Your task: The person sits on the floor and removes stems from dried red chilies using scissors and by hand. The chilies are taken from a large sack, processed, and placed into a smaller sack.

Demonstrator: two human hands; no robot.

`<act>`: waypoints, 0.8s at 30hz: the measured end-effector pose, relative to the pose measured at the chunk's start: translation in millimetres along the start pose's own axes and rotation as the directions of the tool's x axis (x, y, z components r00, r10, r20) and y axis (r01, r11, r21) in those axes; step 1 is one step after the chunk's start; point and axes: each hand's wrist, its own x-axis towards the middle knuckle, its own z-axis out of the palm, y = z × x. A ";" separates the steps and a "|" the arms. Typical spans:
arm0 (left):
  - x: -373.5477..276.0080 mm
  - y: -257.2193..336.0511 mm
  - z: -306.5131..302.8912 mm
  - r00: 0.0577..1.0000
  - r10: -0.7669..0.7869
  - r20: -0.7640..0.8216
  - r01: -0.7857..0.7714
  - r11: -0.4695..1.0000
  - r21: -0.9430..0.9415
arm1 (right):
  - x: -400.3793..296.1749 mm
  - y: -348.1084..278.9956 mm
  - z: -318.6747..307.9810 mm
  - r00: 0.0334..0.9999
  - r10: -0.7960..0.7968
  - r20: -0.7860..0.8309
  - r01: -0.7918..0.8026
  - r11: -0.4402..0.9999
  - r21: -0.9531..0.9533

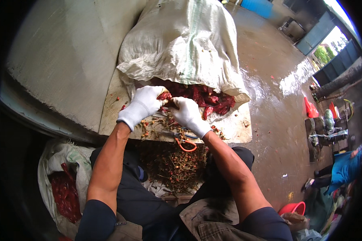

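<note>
Dried red chili peppers [211,98] spill from the mouth of a large white woven sack [181,45] lying on a pale board [241,126]. My left hand [147,101], in a white knit glove, is closed on a dark red chili [164,96]. Close beside it on the right, my gloved right hand [188,113] pinches at the same chili's end; its fingertips are partly hidden. Scissors with orange and blue handles [185,144] lie at the board's near edge, among cut stems [147,125].
Below the board, between the legs, lies a heap of stems [181,168]. An open sack [84,159] of red chilies [65,192] stands at the left by a wall [69,60]. Wet floor [268,108], a red basin [294,208] and a person [344,168] are at the right.
</note>
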 end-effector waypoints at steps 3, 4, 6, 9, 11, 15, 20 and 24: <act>2.0 2.1 9.5 1.000 0.004 0.016 -0.002 0.995 -0.100 | 1.2 -6.1 -16.5 0.995 0.096 -0.030 -0.086 0.966 0.243; 2.8 3.6 11.4 1.000 0.029 -0.001 -0.029 0.988 -0.150 | 1.0 -7.2 -20.9 0.991 0.127 -0.034 -0.111 0.945 0.307; 4.3 8.1 14.3 0.999 -0.036 0.027 0.043 0.945 -0.325 | 1.2 -9.2 -27.4 0.971 0.238 -0.001 -0.207 0.849 0.485; 7.8 14.7 11.2 0.996 -0.089 0.012 0.080 0.820 -0.567 | -1.9 -10.6 -37.2 0.957 0.289 0.003 -0.171 0.558 0.812; 7.3 19.7 9.0 0.992 -0.100 0.078 0.126 0.717 -0.685 | -4.4 -10.8 -43.8 0.939 0.342 0.021 -0.211 0.529 0.822; 7.3 30.0 10.4 0.984 -0.087 0.159 0.177 0.646 -0.743 | -8.5 -12.4 -49.8 0.938 0.343 -0.055 -0.155 0.555 0.817; 2.8 38.5 18.9 0.992 0.103 -0.072 -0.123 0.903 -0.411 | -12.1 -13.5 -50.9 0.948 0.233 -0.217 -0.077 0.831 0.551; 3.1 42.9 20.7 0.988 0.138 -0.062 -0.151 0.927 -0.342 | -14.4 -15.8 -54.7 0.944 0.110 -0.311 -0.010 0.952 0.307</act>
